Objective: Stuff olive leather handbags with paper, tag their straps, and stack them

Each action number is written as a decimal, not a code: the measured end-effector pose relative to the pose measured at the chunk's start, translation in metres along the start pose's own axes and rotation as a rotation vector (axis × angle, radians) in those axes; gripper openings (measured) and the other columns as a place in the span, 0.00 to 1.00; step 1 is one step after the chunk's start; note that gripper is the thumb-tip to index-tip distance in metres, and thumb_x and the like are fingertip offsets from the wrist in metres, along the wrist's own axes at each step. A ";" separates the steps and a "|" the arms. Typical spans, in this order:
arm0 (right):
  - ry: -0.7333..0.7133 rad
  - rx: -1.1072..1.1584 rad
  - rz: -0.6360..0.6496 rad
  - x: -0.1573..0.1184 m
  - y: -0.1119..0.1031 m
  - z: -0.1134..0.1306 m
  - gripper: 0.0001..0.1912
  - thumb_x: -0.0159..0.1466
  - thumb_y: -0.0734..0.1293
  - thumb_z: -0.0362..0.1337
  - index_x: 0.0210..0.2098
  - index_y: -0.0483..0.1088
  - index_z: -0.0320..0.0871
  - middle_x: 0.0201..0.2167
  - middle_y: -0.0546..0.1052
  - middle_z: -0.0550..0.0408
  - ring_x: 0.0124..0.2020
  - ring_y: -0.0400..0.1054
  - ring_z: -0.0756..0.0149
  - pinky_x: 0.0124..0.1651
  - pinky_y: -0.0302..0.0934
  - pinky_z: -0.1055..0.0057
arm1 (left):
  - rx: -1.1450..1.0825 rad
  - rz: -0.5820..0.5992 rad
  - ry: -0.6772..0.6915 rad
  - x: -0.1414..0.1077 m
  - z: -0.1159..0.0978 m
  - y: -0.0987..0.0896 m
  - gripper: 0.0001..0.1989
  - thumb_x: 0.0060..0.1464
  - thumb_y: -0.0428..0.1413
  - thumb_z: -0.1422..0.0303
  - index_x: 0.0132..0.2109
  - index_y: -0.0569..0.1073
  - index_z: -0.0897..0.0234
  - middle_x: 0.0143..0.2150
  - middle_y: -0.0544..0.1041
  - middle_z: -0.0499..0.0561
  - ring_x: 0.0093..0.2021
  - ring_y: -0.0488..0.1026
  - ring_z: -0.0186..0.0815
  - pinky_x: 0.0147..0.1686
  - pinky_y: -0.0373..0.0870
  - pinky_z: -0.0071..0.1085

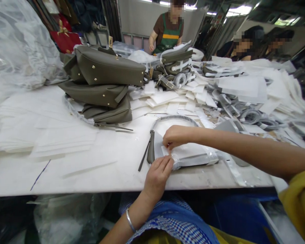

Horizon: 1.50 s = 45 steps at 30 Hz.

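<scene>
In front of me on the white table lies an olive handbag (150, 152), mostly covered by white wrapping sheet (193, 151). Its wrapped handle (176, 117) arches away from me, and a thin dark strap (144, 154) sticks out at the left. My left hand (157, 174) has its fingers pressed together on the near left edge of the wrapping. Just beyond it, my right hand (177, 136) is closed, pinching the wrapping with bent fingers. The exact spot gripped is partly hidden by the fingers.
Olive handbags (109, 67) are stacked at the back left. White sheets (60, 132) spread over the left of the table. Wrapped straps in coils (251, 115) and loose papers (167, 96) pile up behind and right. A co-worker (169, 30) stands across the table.
</scene>
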State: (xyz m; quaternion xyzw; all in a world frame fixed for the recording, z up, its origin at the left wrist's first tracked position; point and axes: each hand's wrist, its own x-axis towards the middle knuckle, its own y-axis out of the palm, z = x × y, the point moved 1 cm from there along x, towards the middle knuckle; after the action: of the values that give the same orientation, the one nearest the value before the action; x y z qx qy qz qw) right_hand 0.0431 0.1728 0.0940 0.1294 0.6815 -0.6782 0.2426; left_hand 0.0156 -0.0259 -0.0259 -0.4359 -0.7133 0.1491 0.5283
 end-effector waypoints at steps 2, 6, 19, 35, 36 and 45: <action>0.016 -0.014 0.023 0.003 -0.002 0.001 0.07 0.61 0.73 0.45 0.36 0.80 0.50 0.31 0.82 0.57 0.31 0.70 0.66 0.28 0.45 0.71 | -0.003 0.006 -0.004 0.000 0.000 0.000 0.17 0.64 0.52 0.75 0.59 0.70 0.66 0.56 0.77 0.57 0.55 0.73 0.43 0.56 0.73 0.40; 0.061 -0.064 0.049 0.005 -0.007 0.007 0.07 0.61 0.73 0.44 0.36 0.81 0.50 0.31 0.82 0.55 0.31 0.71 0.64 0.28 0.46 0.71 | 0.009 -0.004 0.007 0.001 -0.002 0.000 0.16 0.64 0.52 0.76 0.57 0.70 0.67 0.55 0.77 0.58 0.55 0.72 0.43 0.57 0.73 0.40; 0.117 -0.098 0.012 0.013 -0.004 0.009 0.04 0.56 0.75 0.39 0.32 0.82 0.49 0.28 0.82 0.55 0.30 0.72 0.64 0.28 0.47 0.72 | 0.094 -0.005 0.010 -0.005 -0.002 0.007 0.18 0.60 0.56 0.77 0.57 0.71 0.65 0.61 0.74 0.57 0.57 0.71 0.44 0.57 0.74 0.42; 0.238 0.094 -0.106 0.017 0.011 -0.023 0.30 0.48 0.77 0.56 0.44 0.77 0.44 0.33 0.80 0.50 0.33 0.70 0.59 0.31 0.48 0.70 | 0.061 -0.062 -0.017 0.001 -0.007 0.004 0.22 0.56 0.54 0.82 0.56 0.70 0.63 0.57 0.77 0.53 0.54 0.73 0.42 0.54 0.76 0.41; 0.231 0.129 -0.109 0.020 0.014 -0.028 0.30 0.47 0.77 0.57 0.43 0.77 0.44 0.33 0.80 0.51 0.33 0.69 0.60 0.32 0.49 0.70 | 0.062 -0.057 -0.018 0.000 -0.007 0.004 0.23 0.55 0.54 0.82 0.57 0.70 0.63 0.57 0.77 0.53 0.54 0.73 0.42 0.54 0.76 0.41; 0.293 0.420 -0.187 0.021 0.018 -0.067 0.18 0.54 0.74 0.49 0.38 0.80 0.42 0.34 0.81 0.53 0.34 0.72 0.62 0.36 0.58 0.71 | 0.070 -0.054 -0.010 -0.001 -0.007 0.006 0.26 0.52 0.58 0.82 0.57 0.69 0.63 0.58 0.77 0.53 0.54 0.73 0.42 0.53 0.76 0.41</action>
State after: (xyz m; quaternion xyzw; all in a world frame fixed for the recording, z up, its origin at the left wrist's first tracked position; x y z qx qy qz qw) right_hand 0.0240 0.2361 0.0656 0.2102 0.5626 -0.7983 0.0458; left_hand 0.0244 -0.0253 -0.0281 -0.3969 -0.7217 0.1621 0.5434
